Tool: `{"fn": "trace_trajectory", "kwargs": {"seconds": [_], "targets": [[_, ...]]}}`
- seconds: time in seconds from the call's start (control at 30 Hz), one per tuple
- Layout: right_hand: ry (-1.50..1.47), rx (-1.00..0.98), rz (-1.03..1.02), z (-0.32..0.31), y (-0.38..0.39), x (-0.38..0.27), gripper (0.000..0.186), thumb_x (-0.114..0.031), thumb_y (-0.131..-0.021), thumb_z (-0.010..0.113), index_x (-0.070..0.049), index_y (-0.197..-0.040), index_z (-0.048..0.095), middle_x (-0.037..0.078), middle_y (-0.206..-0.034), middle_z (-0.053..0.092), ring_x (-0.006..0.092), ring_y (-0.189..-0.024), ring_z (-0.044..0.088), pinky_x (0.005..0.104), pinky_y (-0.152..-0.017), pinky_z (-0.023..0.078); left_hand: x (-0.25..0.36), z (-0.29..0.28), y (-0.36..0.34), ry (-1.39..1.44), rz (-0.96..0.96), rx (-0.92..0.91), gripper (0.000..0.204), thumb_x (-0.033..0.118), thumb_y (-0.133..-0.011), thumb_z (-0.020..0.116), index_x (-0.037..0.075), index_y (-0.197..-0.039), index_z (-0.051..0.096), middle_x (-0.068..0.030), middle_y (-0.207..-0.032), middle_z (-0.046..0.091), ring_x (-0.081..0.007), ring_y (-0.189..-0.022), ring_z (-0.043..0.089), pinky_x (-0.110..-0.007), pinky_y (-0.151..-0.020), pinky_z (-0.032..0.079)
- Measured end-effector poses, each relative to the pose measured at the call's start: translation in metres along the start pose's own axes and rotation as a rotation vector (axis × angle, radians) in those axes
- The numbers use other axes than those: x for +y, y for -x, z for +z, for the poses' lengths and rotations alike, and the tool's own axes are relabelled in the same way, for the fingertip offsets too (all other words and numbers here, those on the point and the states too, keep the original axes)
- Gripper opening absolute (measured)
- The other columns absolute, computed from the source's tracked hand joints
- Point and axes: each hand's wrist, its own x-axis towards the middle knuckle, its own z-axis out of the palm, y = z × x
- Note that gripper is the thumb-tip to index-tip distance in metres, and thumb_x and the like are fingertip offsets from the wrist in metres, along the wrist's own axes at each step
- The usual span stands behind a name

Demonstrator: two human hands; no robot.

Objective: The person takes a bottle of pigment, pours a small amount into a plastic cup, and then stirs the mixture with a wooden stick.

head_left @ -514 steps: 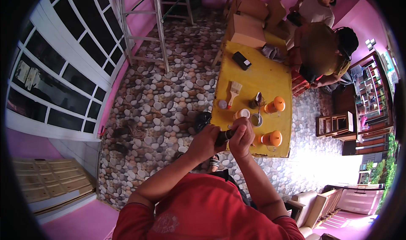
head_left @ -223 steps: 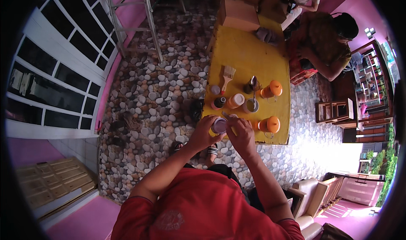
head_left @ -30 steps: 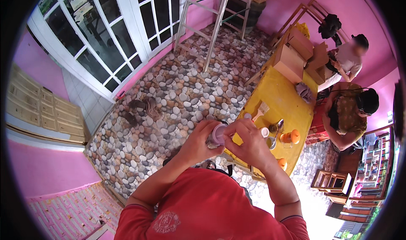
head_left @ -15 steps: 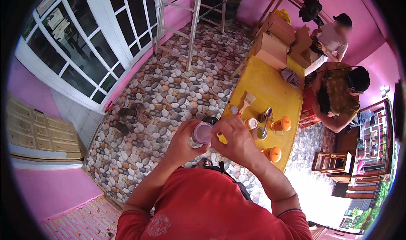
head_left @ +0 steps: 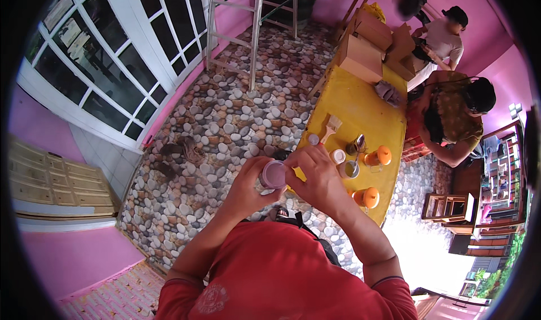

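A small clear jar with a pale purple round top [head_left: 274, 174] is in front of my body, above the floor. My left hand [head_left: 248, 187] is closed around its side, thumb near the lower rim. On the right, my right hand [head_left: 316, 176] has its fingers bent, and the fingertips and thumb are against the jar's right edge. Whether the purple round is a lid or the contents I cannot tell. Just beyond my right hand on the yellow table [head_left: 338, 103] lie a paint brush [head_left: 331, 127] and a small round container [head_left: 313, 140].
Near my right hand stand a white-topped jar [head_left: 338, 156], an open cup [head_left: 349, 169], a dark glass with a spoon [head_left: 356, 145] and two orange-lidded jars [head_left: 382, 155]. Cardboard boxes [head_left: 360, 58] and a grey cloth [head_left: 387, 93] lie farther back. Two people are beyond the table; a ladder [head_left: 256, 38] stands ahead.
My right hand has shifted slightly, its thumb and fingers now closer against the jar's edge. The jar stays in my left hand. The view has shifted slightly.
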Motion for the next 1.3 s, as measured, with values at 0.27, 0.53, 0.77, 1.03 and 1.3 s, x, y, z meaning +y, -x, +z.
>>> {"fn": "trace_trajectory", "kwargs": {"seconds": [0.27,0.53,0.77,1.03,1.3], "targets": [[-0.103,-0.078,0.017,-0.012,0.010,-0.008,0.020,0.000,-0.077,0.077,-0.004,-0.091,0.064,0.009,-0.086,0.068,0.0286,-0.085,0.067,0.0411,-0.079,0.052,0.002,0.000,0.000,0.009,0.005,-0.006,0.059,0.017,-0.071,0.088,0.005,-0.123,0.061,-0.0131,-0.121,0.062,-0.0320,-0.112,0.063,-0.041,-0.092,0.055],[-0.026,0.075,0.083,-0.036,0.003,-0.021,0.024,0.002,-0.074,0.078,-0.005,-0.089,0.061,0.007,-0.090,0.068,0.0292,-0.084,0.066,0.0403,-0.075,0.051,0.007,0.002,-0.002,0.000,-0.026,-0.033,0.059,0.019,-0.073,0.087,0.004,-0.124,0.060,-0.0139,-0.120,0.060,-0.0321,-0.111,0.063,-0.041,-0.092,0.055],[-0.005,0.101,0.077,-0.057,-0.004,-0.035,0.024,0.005,-0.074,0.077,-0.005,-0.088,0.060,0.007,-0.089,0.068,0.0282,-0.084,0.066,0.0400,-0.076,0.052,0.009,0.002,-0.005,0.034,-0.036,-0.074,0.060,0.022,-0.076,0.085,0.002,-0.125,0.058,-0.0154,-0.121,0.059,-0.0331,-0.112,0.062,-0.041,-0.095,0.053],[0.011,0.103,0.088,-0.048,0.002,-0.035,0.023,0.004,-0.074,0.077,-0.006,-0.087,0.060,0.006,-0.088,0.068,0.0270,-0.083,0.066,0.0380,-0.075,0.049,0.004,0.005,-0.005,0.045,-0.012,-0.100,0.062,0.023,-0.076,0.085,0.001,-0.127,0.056,-0.0163,-0.123,0.058,-0.0340,-0.114,0.061,-0.041,-0.096,0.052],[0.062,0.071,0.072,-0.034,0.005,-0.025,0.022,0.000,-0.075,0.078,-0.006,-0.089,0.062,0.008,-0.090,0.068,0.0283,-0.084,0.065,0.0406,-0.076,0.049,0.005,0.005,-0.007,0.064,0.004,-0.117,0.064,0.022,-0.075,0.085,0.002,-0.129,0.056,-0.0166,-0.125,0.057,-0.0346,-0.114,0.061,-0.042,-0.096,0.052]]}}
